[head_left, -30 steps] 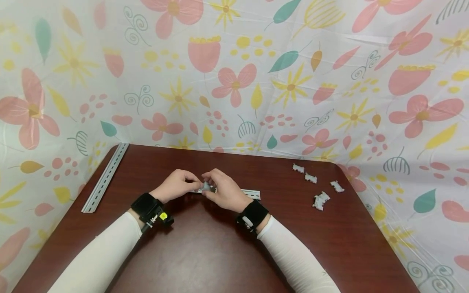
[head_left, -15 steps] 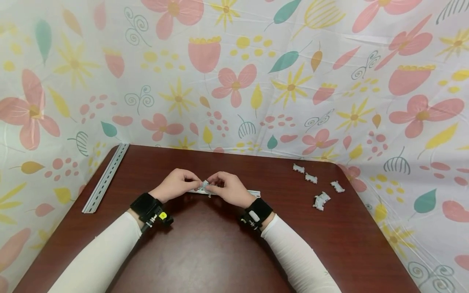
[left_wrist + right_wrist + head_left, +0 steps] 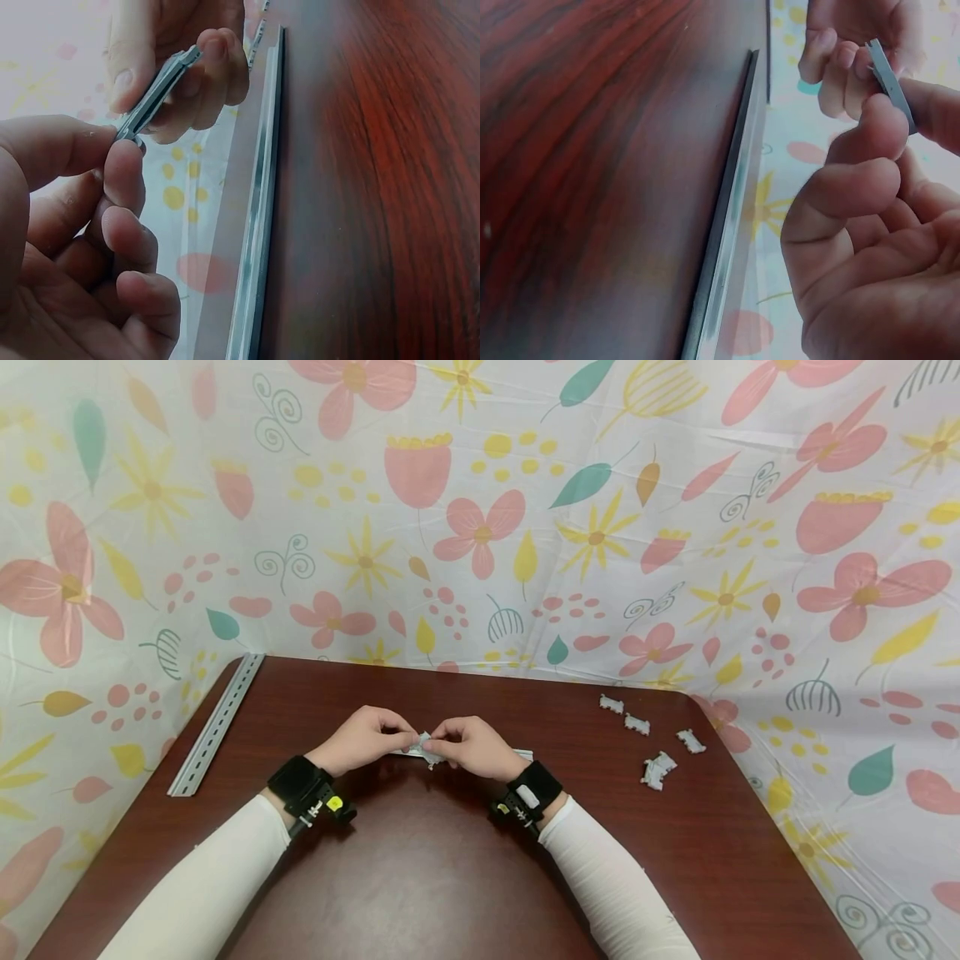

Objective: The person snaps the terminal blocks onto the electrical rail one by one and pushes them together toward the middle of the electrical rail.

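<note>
A thin grey DIN-rail terminal block (image 3: 430, 757) is held between both hands, over the slotted metal DIN rail (image 3: 527, 754) on the table. My left hand (image 3: 363, 740) pinches one end of the block with thumb and index finger, its other fingers curled. Thumb and index finger of my right hand (image 3: 480, 748) pinch the other part. Seen from the left wrist, the block (image 3: 159, 91) stands edge-on and slanted, with the rail (image 3: 259, 202) lying apart beside it. The right wrist view also shows the block (image 3: 891, 84) between the fingertips of both hands.
Another slotted rail (image 3: 217, 727) lies along the table's left edge. Several grey terminal blocks lie at the right, among them a far one (image 3: 611, 704), a middle one (image 3: 637, 725) and a larger piece (image 3: 658, 771). A flowered curtain (image 3: 480, 610) hangs behind the brown table (image 3: 375, 877).
My right hand has shifted a little to the right and nearer, its fingers regripping the block. The block has turned and shows more between the hands. My left hand has barely moved.
</note>
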Demonstrator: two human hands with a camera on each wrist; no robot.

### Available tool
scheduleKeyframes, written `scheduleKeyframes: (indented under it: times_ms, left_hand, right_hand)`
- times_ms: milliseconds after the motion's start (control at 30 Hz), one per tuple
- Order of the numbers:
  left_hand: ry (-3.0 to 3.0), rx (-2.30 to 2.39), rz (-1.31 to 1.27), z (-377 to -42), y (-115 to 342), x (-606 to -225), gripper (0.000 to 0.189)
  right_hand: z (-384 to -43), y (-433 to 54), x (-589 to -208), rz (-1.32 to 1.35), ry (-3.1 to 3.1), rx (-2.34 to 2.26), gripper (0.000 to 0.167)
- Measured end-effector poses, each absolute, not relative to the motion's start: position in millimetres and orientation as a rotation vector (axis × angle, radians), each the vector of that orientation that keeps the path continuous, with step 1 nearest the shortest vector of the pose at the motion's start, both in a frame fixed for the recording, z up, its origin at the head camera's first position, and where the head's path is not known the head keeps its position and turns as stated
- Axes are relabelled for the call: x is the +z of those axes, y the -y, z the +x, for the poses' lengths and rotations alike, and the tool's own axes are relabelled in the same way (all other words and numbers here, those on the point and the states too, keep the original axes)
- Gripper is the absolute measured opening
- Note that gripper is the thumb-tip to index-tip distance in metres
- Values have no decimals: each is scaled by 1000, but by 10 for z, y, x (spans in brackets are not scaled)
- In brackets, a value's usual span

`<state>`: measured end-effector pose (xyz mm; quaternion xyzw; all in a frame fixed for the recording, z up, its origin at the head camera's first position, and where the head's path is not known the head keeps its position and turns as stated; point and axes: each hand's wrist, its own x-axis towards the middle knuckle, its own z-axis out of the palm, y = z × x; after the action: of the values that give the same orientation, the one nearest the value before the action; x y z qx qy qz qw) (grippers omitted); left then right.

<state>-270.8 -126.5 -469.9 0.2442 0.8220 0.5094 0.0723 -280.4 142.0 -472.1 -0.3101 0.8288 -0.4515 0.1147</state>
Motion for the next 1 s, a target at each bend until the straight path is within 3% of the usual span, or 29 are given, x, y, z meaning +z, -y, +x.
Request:
scheduleKeyframes:
  times_ms: [433,1000]
  left_hand:
    - [-2552,1427,731,-2707,1263,-4724,15]
    - [-2950,800,848,-2760,1330,-4925,40]
  right_hand:
    - [-2835,-1462,-4760,-856,-2388,-1303,27]
    - [-2886,-1425,-4784,-617,-2591,-1274,30]
